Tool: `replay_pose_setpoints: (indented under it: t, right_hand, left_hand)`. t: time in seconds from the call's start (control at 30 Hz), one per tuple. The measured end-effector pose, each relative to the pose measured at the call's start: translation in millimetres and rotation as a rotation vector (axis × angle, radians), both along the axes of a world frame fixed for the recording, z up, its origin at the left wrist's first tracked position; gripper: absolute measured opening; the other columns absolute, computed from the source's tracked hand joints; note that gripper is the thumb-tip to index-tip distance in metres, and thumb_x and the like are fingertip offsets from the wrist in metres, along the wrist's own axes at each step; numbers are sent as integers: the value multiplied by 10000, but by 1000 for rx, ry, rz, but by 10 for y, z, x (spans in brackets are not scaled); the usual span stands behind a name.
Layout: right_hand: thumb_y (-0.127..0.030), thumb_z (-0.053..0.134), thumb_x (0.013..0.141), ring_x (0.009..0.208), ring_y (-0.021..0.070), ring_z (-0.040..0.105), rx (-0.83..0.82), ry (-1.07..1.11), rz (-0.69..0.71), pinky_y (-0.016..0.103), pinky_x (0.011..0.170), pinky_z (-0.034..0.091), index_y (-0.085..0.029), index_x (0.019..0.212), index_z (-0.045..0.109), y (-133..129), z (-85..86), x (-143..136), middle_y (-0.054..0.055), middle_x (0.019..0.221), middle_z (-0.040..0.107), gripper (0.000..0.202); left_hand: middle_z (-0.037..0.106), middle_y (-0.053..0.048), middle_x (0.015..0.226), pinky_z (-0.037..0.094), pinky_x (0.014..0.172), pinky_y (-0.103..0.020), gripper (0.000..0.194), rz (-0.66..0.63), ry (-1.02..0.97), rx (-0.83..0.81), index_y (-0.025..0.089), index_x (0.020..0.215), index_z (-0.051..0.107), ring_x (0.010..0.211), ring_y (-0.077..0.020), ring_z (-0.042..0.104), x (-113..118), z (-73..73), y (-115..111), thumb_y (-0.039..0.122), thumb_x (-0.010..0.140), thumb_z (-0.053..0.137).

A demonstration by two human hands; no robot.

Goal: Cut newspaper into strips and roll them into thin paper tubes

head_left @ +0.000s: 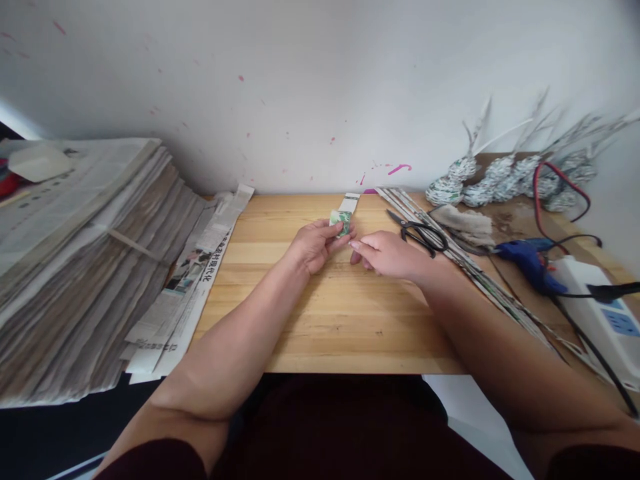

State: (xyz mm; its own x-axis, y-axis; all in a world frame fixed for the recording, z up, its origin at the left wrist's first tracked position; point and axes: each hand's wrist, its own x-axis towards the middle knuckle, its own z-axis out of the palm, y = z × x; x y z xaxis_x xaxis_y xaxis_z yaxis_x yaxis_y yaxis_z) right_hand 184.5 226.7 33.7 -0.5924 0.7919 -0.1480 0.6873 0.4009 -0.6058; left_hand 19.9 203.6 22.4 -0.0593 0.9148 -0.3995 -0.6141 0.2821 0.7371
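Note:
A small green-and-white printed paper piece is pinched between the thumb and fingers of my left hand, above the middle of the wooden table. Close by on the right, my right hand has its thumb and index finger pressed together near the paper's lower end; what they hold, if anything, is too small to make out. Behind the printed piece, a pale paper strip extends toward the wall.
Tall newspaper stacks and loose newspaper strips occupy the left. To the right are black scissors, thin paper rods, a cloth, woven paper shapes, a blue glue gun and a power strip with cables.

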Motion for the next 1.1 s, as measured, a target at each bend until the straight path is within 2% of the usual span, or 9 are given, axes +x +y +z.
replay_pose_setpoints:
  t: [0.07,0.17,0.27,0.4,0.57,0.7,0.77,0.97,1.1]
  right_hand:
    - [-358,491,986,560,139,574,64,1,10,269,603,372,-180,809,737,1,-9,5,24,648,679,352]
    - [-325,633,897,611,151,560,278,27,8,269,598,330,-182,795,692,-3,-41,2,20,694,684,186]
    - [-292,577,933,682,174,582,381,29,37,278,631,331,-177,776,685,1,-65,-4,48,741,703,223]
    - [-293,468,991,709,183,615,297,12,58,283,671,363,-176,809,721,11,-50,-5,63,784,725,333]
    - [-307,433,1006,599,153,590,120,28,32,270,631,368,-183,809,718,2,-37,-7,22,640,671,368]
    - [-311,639,893,658,164,588,305,50,32,265,615,339,-176,827,688,3,-75,-7,33,733,700,158]
    - [-292,607,913,691,174,593,379,37,50,270,632,334,-172,819,691,11,-87,-3,50,766,712,174]
    - [-310,417,1012,649,162,590,227,30,86,268,643,346,-178,831,722,28,-95,2,42,712,690,379]
    - [-318,513,969,609,153,549,275,57,59,267,607,319,-176,812,677,12,-112,-9,23,681,660,267]
  left_hand:
    - [722,-102,787,604,798,-223,149,13,0,-13,67,801,675,731,-125,718,5,-15,3,-14,875,575]
    - [715,-92,779,599,820,-229,160,33,1,-7,72,792,671,719,-116,710,8,-37,12,-12,882,568]
    - [718,-89,782,598,796,-215,155,38,13,12,69,793,666,713,-113,710,6,-39,18,-12,884,571]
    - [718,-88,765,597,720,-186,155,21,17,15,71,786,655,696,-114,711,0,-14,13,-22,878,572]
    - [722,-102,777,594,709,-182,146,21,16,-2,67,800,652,697,-119,714,4,1,5,-24,877,568]
    - [711,-85,748,585,695,-171,159,40,32,-2,65,780,645,664,-105,702,10,-1,8,-26,881,564]
    - [710,-84,753,588,720,-184,160,41,33,3,64,780,648,670,-106,701,10,-1,10,-26,882,564]
    - [709,-81,762,586,714,-182,140,24,34,0,62,811,646,703,-119,709,-1,0,9,-12,890,557]
    - [705,-77,742,577,668,-163,165,39,25,5,67,785,636,672,-106,699,-3,-6,12,-23,892,548]
